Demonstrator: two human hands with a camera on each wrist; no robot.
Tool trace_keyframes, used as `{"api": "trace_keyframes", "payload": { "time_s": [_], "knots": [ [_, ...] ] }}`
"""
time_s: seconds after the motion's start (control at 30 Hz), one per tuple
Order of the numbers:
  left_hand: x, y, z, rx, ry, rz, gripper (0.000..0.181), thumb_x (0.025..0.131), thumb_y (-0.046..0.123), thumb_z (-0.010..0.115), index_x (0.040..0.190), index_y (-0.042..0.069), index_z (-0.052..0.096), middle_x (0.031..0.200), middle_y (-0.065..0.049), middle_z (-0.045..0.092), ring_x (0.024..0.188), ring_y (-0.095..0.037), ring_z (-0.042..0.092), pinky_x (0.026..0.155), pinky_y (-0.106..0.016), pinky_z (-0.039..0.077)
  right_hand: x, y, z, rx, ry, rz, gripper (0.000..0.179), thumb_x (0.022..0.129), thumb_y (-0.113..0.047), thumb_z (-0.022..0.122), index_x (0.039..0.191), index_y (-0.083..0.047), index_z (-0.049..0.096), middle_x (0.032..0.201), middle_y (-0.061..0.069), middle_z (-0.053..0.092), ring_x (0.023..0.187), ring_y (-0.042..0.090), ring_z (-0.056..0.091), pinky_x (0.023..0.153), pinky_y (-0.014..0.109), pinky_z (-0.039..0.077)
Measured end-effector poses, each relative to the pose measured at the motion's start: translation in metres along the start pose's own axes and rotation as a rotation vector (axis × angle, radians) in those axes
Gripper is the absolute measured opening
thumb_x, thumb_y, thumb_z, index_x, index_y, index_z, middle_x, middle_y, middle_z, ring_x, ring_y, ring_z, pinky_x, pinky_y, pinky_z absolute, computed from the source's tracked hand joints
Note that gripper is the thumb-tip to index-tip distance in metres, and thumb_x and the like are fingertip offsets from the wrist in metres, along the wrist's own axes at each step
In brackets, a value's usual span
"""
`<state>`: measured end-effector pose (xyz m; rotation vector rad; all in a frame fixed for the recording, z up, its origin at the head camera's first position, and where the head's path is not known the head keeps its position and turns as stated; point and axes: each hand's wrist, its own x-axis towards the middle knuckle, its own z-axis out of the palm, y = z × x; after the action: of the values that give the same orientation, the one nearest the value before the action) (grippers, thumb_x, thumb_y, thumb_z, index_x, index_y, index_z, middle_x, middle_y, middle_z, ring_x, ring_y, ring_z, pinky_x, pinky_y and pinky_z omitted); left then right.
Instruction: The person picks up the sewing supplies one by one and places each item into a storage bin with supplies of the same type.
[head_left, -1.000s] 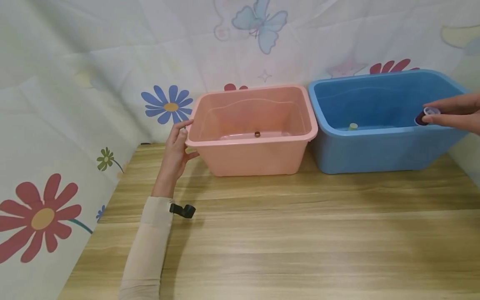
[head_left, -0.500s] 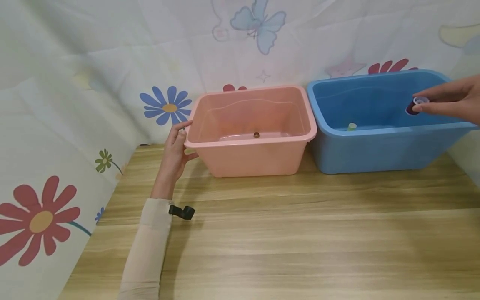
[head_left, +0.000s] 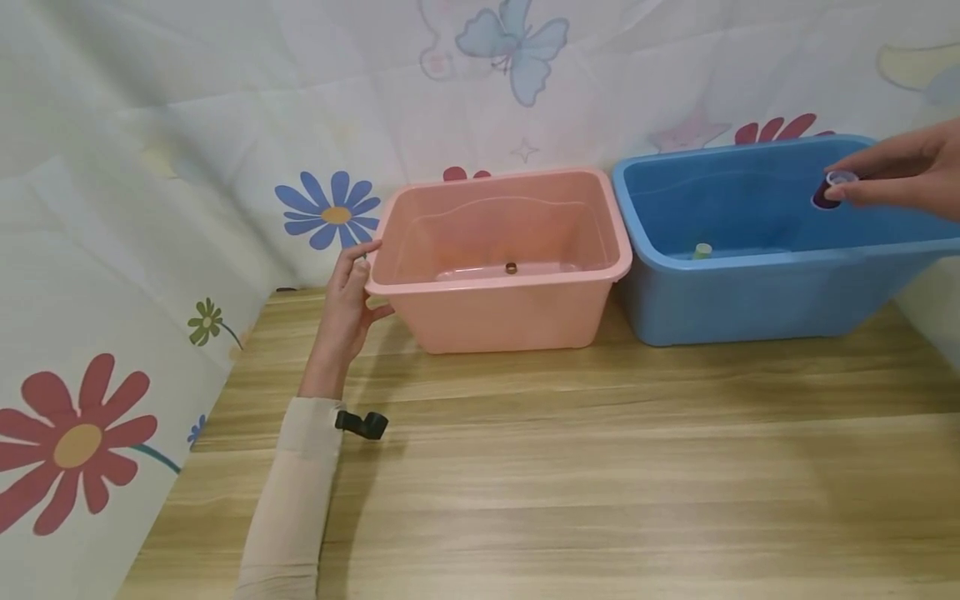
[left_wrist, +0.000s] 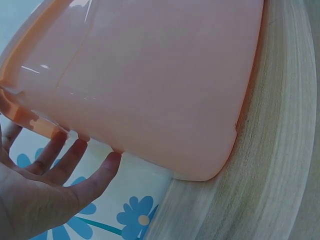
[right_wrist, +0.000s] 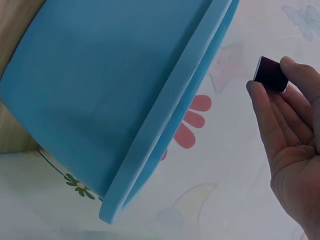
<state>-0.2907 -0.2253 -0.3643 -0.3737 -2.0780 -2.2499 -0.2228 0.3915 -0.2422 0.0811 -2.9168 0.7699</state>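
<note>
In the head view, my right hand [head_left: 911, 173] pinches a small dark maroon spool [head_left: 827, 192] with white ends between thumb and fingers. It holds the spool over the blue tub [head_left: 750, 304], above the rim. The right wrist view shows the spool [right_wrist: 270, 73] at the fingertips, clear of the tub's wall. My left hand [head_left: 347, 304] is at the left end of the pink tub [head_left: 502, 321], its fingertips touching the outside near the rim. Seen from the left wrist, the fingers [left_wrist: 97, 175] lie loosely bent against the tub's side.
A small brown-gold ring-shaped piece [head_left: 511, 268] lies on the pink tub's floor. A pale green piece with a white top [head_left: 702, 251] stands inside the blue tub. Both tubs stand side by side on a wooden table [head_left: 570, 475], against a printed cloth [head_left: 637, 75].
My right hand has moved left and a little up with the spool, from near the blue tub's front rim to over its inside. My left hand stays at the pink tub.
</note>
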Motion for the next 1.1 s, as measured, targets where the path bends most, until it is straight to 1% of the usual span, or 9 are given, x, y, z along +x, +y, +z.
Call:
{"api": "trace_keyframes", "payload": {
  "time_s": [0.2,0.27,0.37,0.47,0.57,0.63,0.7,0.8,1.1],
  "knots": [
    [-0.002,0.0,0.0,-0.009,-0.007,0.002,0.037,0.108,0.033,0.049,0.142,0.021,0.05,0.142,-0.01,0.046,0.117,-0.032,0.058,0.08,-0.042,0.059,0.01,0.009,-0.003,0.018,0.006,-0.017,0.051,0.102,-0.025,0.062,0.133,0.014,0.054,0.094,0.022,0.074,0.07,-0.025,0.043,0.062,0.0,0.033],
    [-0.001,0.001,0.0,-0.011,-0.006,0.001,0.037,0.107,0.034,0.049,0.142,0.021,0.05,0.142,-0.01,0.046,0.116,-0.032,0.058,0.079,-0.042,0.059,0.016,0.013,-0.004,0.004,0.001,0.002,0.053,0.101,-0.027,0.063,0.134,0.014,0.054,0.104,0.034,0.069,0.068,-0.023,0.042,0.068,0.005,0.043],
    [0.0,0.001,0.001,-0.013,-0.001,0.001,0.037,0.107,0.035,0.051,0.141,0.022,0.051,0.142,-0.009,0.046,0.116,-0.031,0.058,0.08,-0.043,0.059,0.025,0.019,-0.008,-0.005,-0.013,0.031,0.056,0.101,-0.029,0.064,0.136,0.013,0.052,0.106,0.034,0.069,0.067,-0.015,0.049,0.091,0.042,0.057],
    [0.0,0.002,0.001,-0.015,0.002,0.003,0.037,0.106,0.036,0.051,0.141,0.022,0.051,0.142,-0.008,0.046,0.116,-0.031,0.058,0.08,-0.043,0.059,0.032,0.02,-0.012,-0.007,-0.035,0.048,0.057,0.101,-0.029,0.063,0.137,0.013,0.05,0.113,0.041,0.063,0.068,-0.002,0.058,0.088,0.072,0.042],
    [0.0,0.002,0.001,-0.017,-0.002,0.0,0.037,0.107,0.035,0.051,0.141,0.022,0.051,0.142,-0.007,0.045,0.117,-0.031,0.057,0.081,-0.043,0.059,0.038,0.022,-0.014,0.003,-0.061,0.031,0.056,0.101,-0.027,0.064,0.135,0.015,0.051,0.106,0.037,0.067,0.067,0.002,0.063,0.073,0.045,0.06],
    [0.0,0.002,0.001,-0.02,-0.002,-0.004,0.037,0.106,0.035,0.051,0.141,0.022,0.051,0.141,-0.008,0.046,0.116,-0.03,0.058,0.08,-0.043,0.059,0.04,0.021,-0.016,-0.013,-0.078,0.023,0.057,0.101,-0.028,0.064,0.134,0.016,0.051,0.107,0.037,0.067,0.064,0.001,0.063,0.071,0.044,0.06],
    [0.0,0.002,0.001,-0.023,0.0,-0.006,0.038,0.106,0.035,0.051,0.142,0.022,0.051,0.14,-0.008,0.046,0.114,-0.028,0.058,0.08,-0.043,0.059,0.043,0.02,-0.017,-0.048,-0.094,0.01,0.058,0.101,-0.03,0.063,0.134,0.017,0.05,0.11,0.039,0.065,0.069,0.024,0.071,0.073,0.047,0.059],
    [0.001,0.003,0.001,-0.029,0.004,-0.007,0.038,0.106,0.036,0.053,0.142,0.022,0.052,0.139,-0.008,0.047,0.112,-0.027,0.059,0.079,-0.043,0.059,0.047,0.018,-0.021,-0.108,-0.118,0.0,0.062,0.101,-0.032,0.063,0.135,0.018,0.047,0.118,0.045,0.058,0.087,0.057,0.066,0.088,0.072,0.041],
    [0.002,0.004,0.003,-0.035,0.002,-0.011,0.038,0.106,0.035,0.053,0.141,0.022,0.052,0.139,-0.007,0.048,0.114,-0.027,0.058,0.08,-0.042,0.059,0.061,0.036,-0.026,-0.115,-0.18,0.011,0.061,0.102,-0.028,0.061,0.136,0.02,0.043,0.113,0.045,0.06,0.089,0.059,0.065,0.078,0.066,0.049]
  ]
}}
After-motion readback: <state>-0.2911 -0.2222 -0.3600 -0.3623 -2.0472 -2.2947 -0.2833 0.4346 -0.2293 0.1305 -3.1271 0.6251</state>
